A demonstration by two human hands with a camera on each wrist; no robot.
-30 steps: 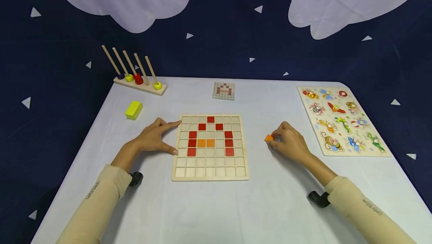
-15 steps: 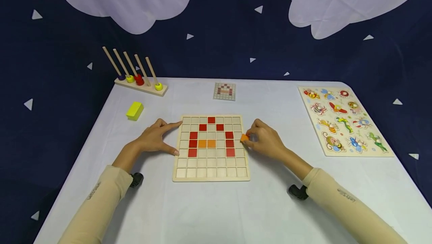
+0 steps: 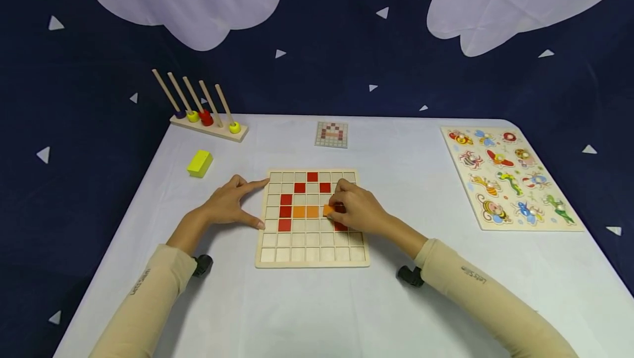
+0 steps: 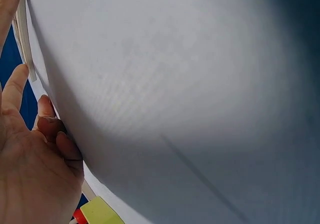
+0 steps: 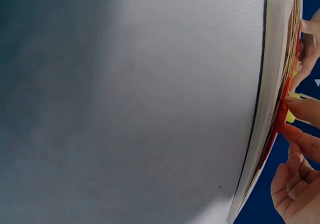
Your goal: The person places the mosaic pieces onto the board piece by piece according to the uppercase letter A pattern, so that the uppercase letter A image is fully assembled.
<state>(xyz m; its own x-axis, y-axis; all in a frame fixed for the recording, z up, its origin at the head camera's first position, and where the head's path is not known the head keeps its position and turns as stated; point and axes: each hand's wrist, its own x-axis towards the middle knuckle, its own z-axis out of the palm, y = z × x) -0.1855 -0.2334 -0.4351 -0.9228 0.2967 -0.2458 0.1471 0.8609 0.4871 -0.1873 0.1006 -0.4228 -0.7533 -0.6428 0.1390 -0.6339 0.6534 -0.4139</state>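
Note:
A wooden grid board (image 3: 312, 263) lies on the table, with red tiles in an arch and two orange tiles (image 3: 305, 211) side by side inside it. My left hand (image 3: 225, 202) rests at the board's left edge, thumb and index finger spread and touching it; its other fingers are bent in the left wrist view. Between thumb and fingertips, my right hand (image 3: 358, 207) pinches an orange square tile (image 3: 328, 211) over the same row, to the right of the two orange ones. That hand hides part of the right-hand red tiles.
A small pattern card (image 3: 331, 135) lies behind the board. At the back left are a peg stand with rings (image 3: 208, 126) and a yellow-green block (image 3: 200, 163). An insect peg puzzle (image 3: 510, 182) lies on the right.
My right hand has moved left from the table beside the board to above the grid, carrying the orange tile. The left hand stays at the board's left edge.

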